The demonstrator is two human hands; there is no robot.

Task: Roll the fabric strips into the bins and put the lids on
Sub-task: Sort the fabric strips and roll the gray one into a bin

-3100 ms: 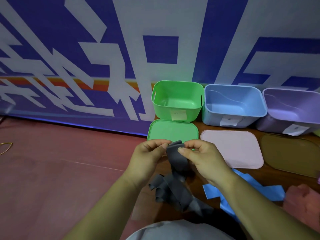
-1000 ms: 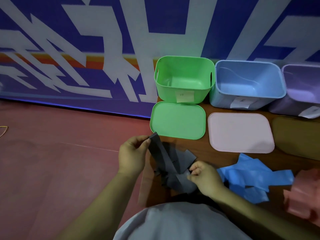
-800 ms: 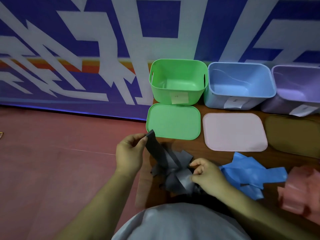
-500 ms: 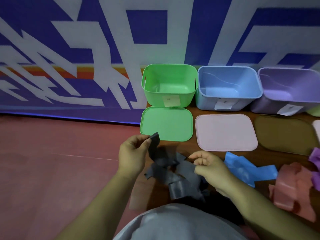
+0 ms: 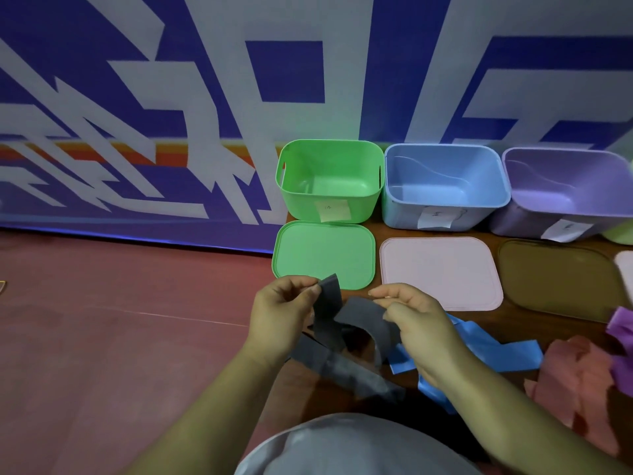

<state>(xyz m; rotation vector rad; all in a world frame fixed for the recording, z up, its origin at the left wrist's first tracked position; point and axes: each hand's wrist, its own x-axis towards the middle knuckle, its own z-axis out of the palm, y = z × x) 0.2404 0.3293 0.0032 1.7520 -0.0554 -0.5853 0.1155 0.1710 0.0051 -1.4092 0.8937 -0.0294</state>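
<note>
My left hand [image 5: 281, 313] pinches one end of a grey fabric strip [image 5: 356, 317], held upright. My right hand [image 5: 416, 320] grips the same strip further along, so it arches between both hands; its loose tail lies on the table below. Behind them a green bin [image 5: 330, 181] stands empty with its green lid [image 5: 323, 255] flat in front. A blue bin [image 5: 445, 186] and a purple bin [image 5: 565, 190] stand open to the right. A pale pink lid [image 5: 442, 272] and a brown lid [image 5: 561, 279] lie before them.
Blue fabric strips [image 5: 479, 354] lie right of my right hand. Pink strips [image 5: 575, 375] and purple strips [image 5: 621, 334] are heaped at the right edge. A blue and white banner wall [image 5: 205, 97] rises behind the bins. Red floor [image 5: 120, 337] spreads left of the table.
My right hand rose from the grey heap and took hold of the strip near my left hand. The strip has been lifted into an arch between the hands.
</note>
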